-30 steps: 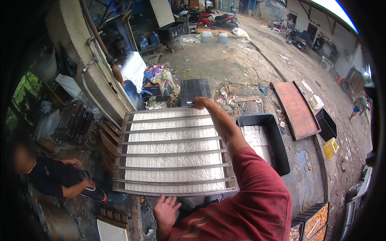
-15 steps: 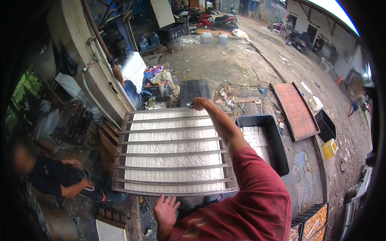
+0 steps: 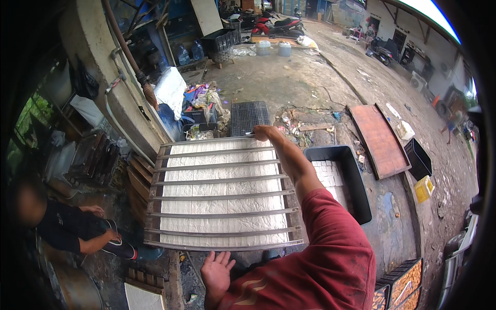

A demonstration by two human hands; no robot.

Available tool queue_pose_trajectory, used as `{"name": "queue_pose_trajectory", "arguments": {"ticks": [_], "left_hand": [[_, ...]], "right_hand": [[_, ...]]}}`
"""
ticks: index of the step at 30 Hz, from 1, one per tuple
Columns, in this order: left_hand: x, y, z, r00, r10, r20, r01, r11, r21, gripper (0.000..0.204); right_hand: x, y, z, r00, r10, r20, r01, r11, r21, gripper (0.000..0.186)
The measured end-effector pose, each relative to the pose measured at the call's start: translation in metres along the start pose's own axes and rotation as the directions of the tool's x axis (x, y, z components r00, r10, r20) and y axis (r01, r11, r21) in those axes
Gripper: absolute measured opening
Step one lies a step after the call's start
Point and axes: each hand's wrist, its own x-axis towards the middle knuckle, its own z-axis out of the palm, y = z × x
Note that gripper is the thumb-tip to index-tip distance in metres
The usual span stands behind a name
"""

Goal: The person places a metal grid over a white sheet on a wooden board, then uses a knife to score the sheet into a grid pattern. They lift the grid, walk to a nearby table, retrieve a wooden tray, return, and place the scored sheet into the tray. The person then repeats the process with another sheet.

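A wide slatted frame (image 3: 222,213) lies across a white slab (image 3: 217,188) that looks like tofu, with faint straight lines running from near to far. At the far edge of the frame, my right hand (image 3: 262,133) is closed around a small knife (image 3: 250,134); only a short bit of metal shows beside the fist. My left hand (image 3: 217,271) is just off the frame's near edge, palm up with fingers apart, holding nothing. To the right of the frame, a black tub (image 3: 364,194) contains white square blocks (image 3: 330,175).
A person in dark clothes (image 3: 67,225) sits at the left, beside a concrete pillar (image 3: 98,72). Past the frame lies a black plastic crate (image 3: 249,116). A reddish board (image 3: 380,142) rests at the right, near a yellow container (image 3: 423,190). Crates of orange-brown pieces (image 3: 405,284) stand lower right.
My right hand has shifted slightly to the right along the frame's far edge, with the knife. My left hand has moved a little to the right, still open.
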Motion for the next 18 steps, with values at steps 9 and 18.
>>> {"name": "queue_pose_trajectory", "arguments": {"ticks": [9, 18], "left_hand": [[-0.001, 0.006, -0.012, 0.997, 0.077, -0.029, -0.077, 0.997, 0.005, 0.097], [0.038, 0.091, -0.118, 0.611, 0.661, -0.436, -0.499, 0.749, 0.436, 0.068]], "right_hand": [[-0.013, -0.003, 0.011, 0.979, 0.066, -0.191, -0.042, 0.991, 0.125, 0.025], [-0.101, -0.128, -0.078, 0.759, 0.05, -0.649, 0.557, 0.465, 0.688, 0.049]]}}
